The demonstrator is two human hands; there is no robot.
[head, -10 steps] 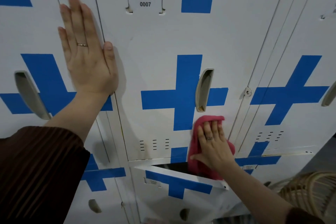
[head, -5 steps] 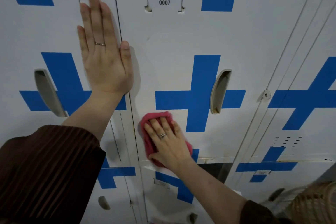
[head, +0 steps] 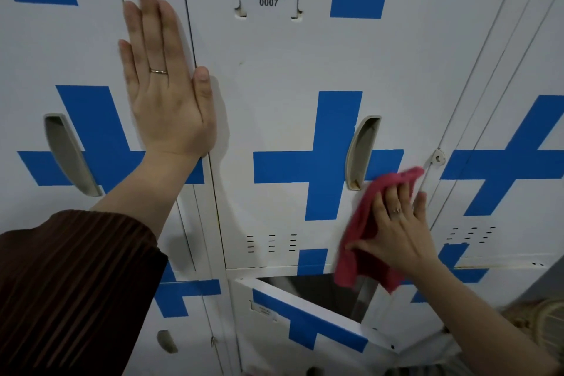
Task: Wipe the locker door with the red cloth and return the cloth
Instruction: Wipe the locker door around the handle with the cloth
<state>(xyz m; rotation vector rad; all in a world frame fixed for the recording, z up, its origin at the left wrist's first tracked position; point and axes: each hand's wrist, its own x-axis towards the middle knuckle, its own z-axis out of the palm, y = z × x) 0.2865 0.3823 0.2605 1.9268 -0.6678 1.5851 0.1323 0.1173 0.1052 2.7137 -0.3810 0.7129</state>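
The white locker door [head: 274, 76] labelled YAKAL 0007 carries a blue cross and a beige recessed handle [head: 360, 152]. My right hand [head: 396, 229] presses the red cloth [head: 363, 223] flat against the door's lower right part, just below the handle, fingers straight and spread. The cloth's lower end hangs past the door's bottom edge. My left hand [head: 164, 82] lies flat with straight fingers on the seam at the door's left edge, a ring on one finger.
Below, another locker door [head: 305, 317] stands ajar, swung outward with a dark gap behind it. Neighbouring lockers with blue crosses flank both sides. A latch hasp [head: 438, 158] sits right of the cloth. A wicker object [head: 543, 323] shows at the lower right.
My right hand has slid the red cloth from the door's lower left across to the lower right, below the handle. My left hand stays pressed flat in place.
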